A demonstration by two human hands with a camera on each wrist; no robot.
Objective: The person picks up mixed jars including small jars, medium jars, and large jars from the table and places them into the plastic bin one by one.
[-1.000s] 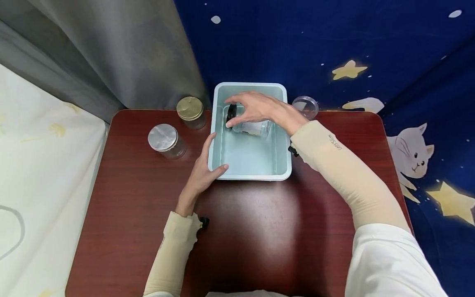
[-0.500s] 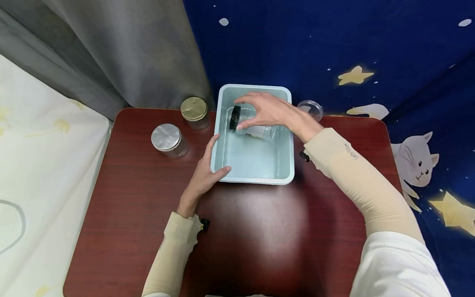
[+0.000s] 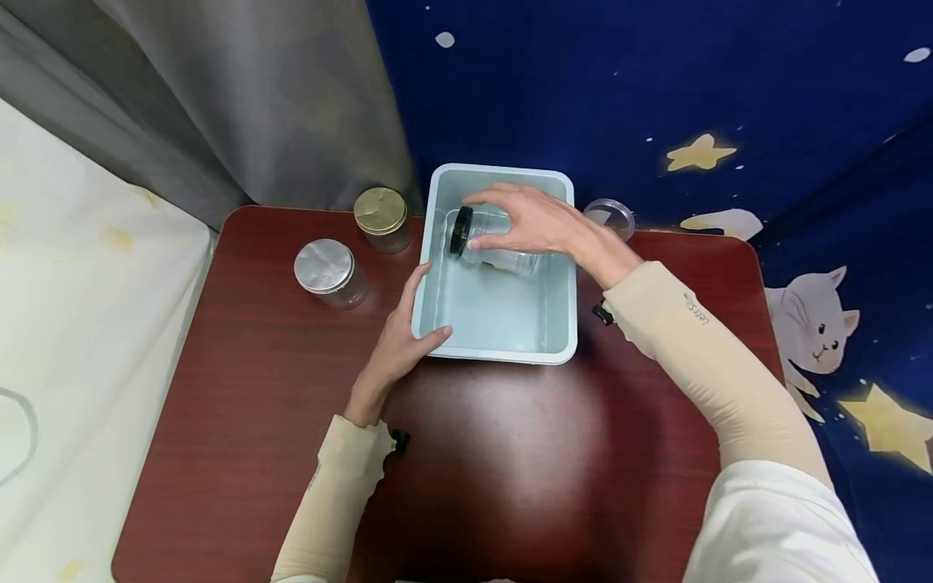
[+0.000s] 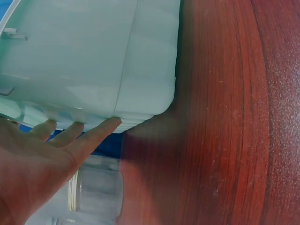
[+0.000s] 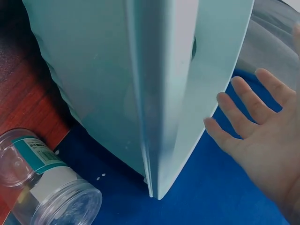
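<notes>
Clear jar [image 3: 503,257] is on its side in the pale blue bin [image 3: 499,316], in the 12 o'clock half, black lid [image 3: 461,231] aimed at 9 o'clock, base toward 3-4. Right hand [image 3: 528,220] comes in from 4 o'clock and sits over the jar, covering part of it; right wrist view has its fingers straight and spread. Can't tell from head view if the thumb touches the jar. Left hand [image 3: 397,336] is at the bin's 8 o'clock corner: thumb over the rim, fingers straight and slightly apart, tips on the outer wall. Around the bin: gold-lidded jar [image 3: 382,222] upright at 10 o'clock, just beside the rim; silver-lidded jar [image 3: 331,274] upright at 9, a bit farther out; labelled clear jar [image 3: 612,217] upright at 2, near the wall. Bin's on a red-brown worktop [image 3: 510,453], toward its 12 o'clock edge. Beige sleeves [image 3: 331,486] on both forearms. Farther out: grey curtain [image 3: 291,105] at 11, blue curtain [image 3: 547,89] with stars and a cat from 12 round to 4, white cloth [image 3: 80,308] at 9.
</notes>
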